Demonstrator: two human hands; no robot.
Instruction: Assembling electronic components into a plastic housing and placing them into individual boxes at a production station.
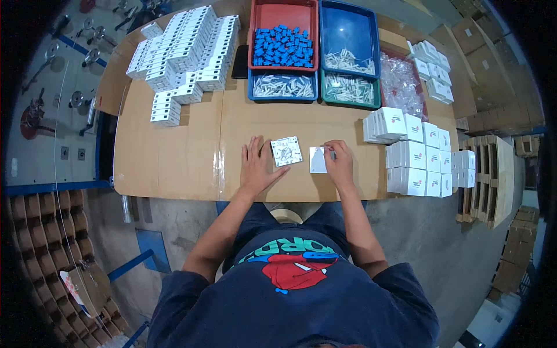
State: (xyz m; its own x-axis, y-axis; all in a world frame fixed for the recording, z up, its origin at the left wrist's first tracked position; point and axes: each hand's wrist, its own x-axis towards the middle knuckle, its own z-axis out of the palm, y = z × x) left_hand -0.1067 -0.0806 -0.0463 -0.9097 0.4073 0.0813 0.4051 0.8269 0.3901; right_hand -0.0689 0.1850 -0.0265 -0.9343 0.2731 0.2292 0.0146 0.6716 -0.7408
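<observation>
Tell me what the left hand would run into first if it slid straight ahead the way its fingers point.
The left hand points up the cardboard tabletop. Bare cardboard lies ahead, so it would likely first reach the blue tray of white parts.

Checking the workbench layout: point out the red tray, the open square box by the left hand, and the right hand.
red tray (257, 23): head view, left wall.
open square box (286, 151): head view, centre.
right hand (339, 165): head view, back.

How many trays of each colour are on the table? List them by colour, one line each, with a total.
Red trays: 2, one holding blue pieces, one mostly hidden under clear bags
Blue trays: 2, the upper and the lower
Green tray: 1
Total: 5
</observation>
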